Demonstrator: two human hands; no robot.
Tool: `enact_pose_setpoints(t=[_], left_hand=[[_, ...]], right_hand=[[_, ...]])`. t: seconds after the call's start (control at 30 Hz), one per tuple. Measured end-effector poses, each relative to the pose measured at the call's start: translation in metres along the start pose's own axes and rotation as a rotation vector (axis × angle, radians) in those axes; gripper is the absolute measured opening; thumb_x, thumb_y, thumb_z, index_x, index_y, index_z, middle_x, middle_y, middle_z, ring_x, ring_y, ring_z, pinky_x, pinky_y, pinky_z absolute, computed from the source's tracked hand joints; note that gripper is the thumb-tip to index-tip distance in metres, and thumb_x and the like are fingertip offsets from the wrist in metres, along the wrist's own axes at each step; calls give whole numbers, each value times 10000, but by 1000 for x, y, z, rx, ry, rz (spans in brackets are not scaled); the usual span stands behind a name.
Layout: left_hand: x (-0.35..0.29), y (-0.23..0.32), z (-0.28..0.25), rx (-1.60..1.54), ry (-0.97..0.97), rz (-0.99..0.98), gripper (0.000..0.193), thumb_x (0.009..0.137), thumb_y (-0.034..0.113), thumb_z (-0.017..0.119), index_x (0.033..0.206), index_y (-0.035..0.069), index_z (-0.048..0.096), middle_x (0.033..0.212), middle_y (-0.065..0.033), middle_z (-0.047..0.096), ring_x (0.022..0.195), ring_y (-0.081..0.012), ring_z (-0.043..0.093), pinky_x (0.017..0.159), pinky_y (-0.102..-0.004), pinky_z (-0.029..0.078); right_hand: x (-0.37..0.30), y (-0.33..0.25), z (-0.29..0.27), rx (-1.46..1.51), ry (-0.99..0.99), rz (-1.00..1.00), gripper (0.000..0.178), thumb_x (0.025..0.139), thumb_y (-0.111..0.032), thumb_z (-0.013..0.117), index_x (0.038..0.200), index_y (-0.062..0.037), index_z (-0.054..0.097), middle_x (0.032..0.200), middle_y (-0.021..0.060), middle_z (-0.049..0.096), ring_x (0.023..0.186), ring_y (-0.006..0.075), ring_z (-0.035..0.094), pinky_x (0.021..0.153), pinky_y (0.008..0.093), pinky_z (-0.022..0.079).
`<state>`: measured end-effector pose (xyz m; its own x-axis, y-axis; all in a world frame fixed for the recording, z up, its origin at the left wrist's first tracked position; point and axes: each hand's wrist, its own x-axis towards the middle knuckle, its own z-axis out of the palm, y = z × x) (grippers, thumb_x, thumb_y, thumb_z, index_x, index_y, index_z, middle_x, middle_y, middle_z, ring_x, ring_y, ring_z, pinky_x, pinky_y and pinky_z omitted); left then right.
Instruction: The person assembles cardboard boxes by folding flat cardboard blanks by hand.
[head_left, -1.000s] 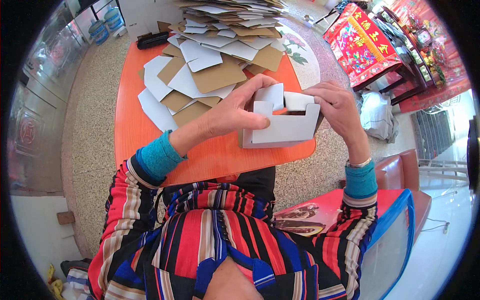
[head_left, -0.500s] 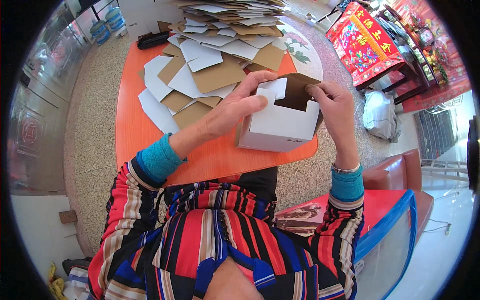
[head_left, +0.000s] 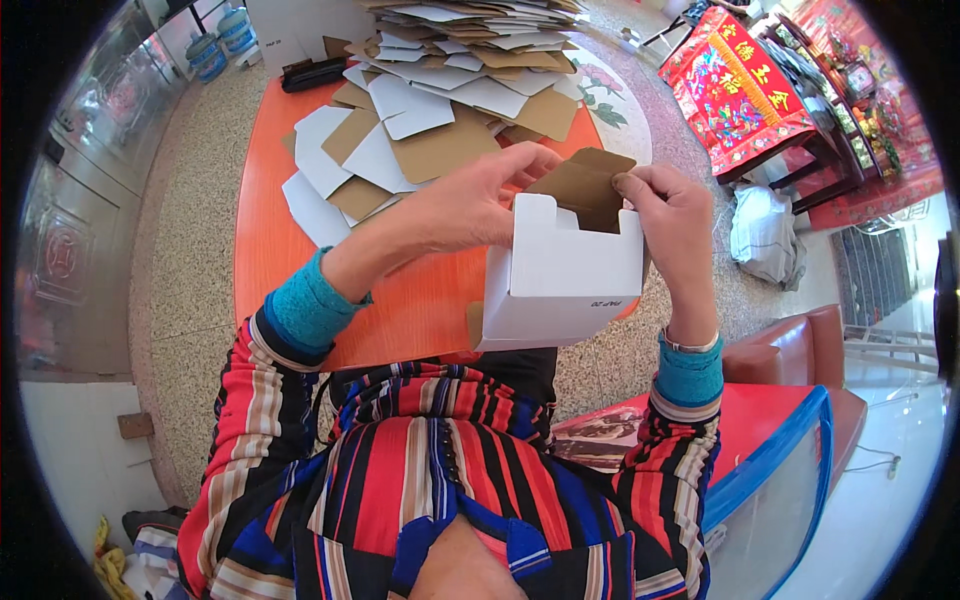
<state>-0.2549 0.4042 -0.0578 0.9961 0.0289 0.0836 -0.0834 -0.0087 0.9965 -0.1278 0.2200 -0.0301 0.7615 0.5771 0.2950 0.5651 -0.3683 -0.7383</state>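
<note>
A white cardboard box with a brown inside stands tilted at the near right of the orange table. A brown flap rises at its far side, and its front panel has a notch cut in the top edge. My left hand is at the box's far left corner, fingers curled around behind the left panel; its thumb and fingertips are partly hidden. At the upper right edge, my right hand pinches the side of the box between thumb and fingers.
Flat white-and-brown carton blanks are heaped across the far part of the orange table. A black object lies at the far left corner. A brown leather seat and a blue-edged clear panel stand at my right.
The box has come nearer to me and tilted, with its front face lower. My left thumb has left the front corner and gone behind the panel. The far brown flap now stands up more.
</note>
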Motion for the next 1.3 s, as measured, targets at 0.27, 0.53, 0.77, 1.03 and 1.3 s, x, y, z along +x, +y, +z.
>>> enact_pose_setpoints(t=[0.27, 0.53, 0.77, 1.03, 1.3], left_hand=[[-9, 41, -3, 665, -22, 44, 452, 803, 11, 648, 1237, 45, 525, 1117, -65, 587, 1003, -175, 561, 838, -286, 448], [-10, 7, -5, 961, -81, 375, 385, 798, 116, 661, 1162, 39, 559, 1079, -124, 578, 913, -265, 569, 792, -324, 467], [-21, 20, -1, 1182, -186, 61, 364, 815, 214, 650, 1097, 8, 548, 992, -164, 552, 897, -306, 557, 777, -378, 480], [-28, 25, 5, 1248, -139, -53, 393, 807, 200, 653, 1109, -4, 505, 996, -167, 530, 924, -324, 544, 785, -392, 478], [-28, -15, 5, 748, 17, 200, 367, 791, 106, 628, 1096, -42, 488, 1309, -269, 447, 1132, -389, 517, 924, -416, 466]], right_hand=[[-5, -8, -1, -139, 143, -305, 38, 808, -23, 634, 791, 3, 657, 747, 69, 621, 600, 183, 508, 581, 287, 428], [-19, 5, 20, -426, 260, -434, 89, 815, 4, 606, 889, -30, 642, 838, 77, 637, 624, 213, 544, 594, 305, 441], [-25, 1, 30, -125, 187, -306, 128, 823, -9, 611, 946, -38, 626, 896, 76, 642, 724, 196, 584, 660, 289, 461], [-38, -9, 32, 543, 86, 11, 164, 828, -37, 613, 991, -39, 595, 918, 71, 648, 766, 161, 576, 712, 266, 466], [-40, -3, 17, 483, -165, 124, 177, 812, -61, 628, 983, -35, 590, 916, 63, 641, 760, 143, 560, 712, 248, 460]])
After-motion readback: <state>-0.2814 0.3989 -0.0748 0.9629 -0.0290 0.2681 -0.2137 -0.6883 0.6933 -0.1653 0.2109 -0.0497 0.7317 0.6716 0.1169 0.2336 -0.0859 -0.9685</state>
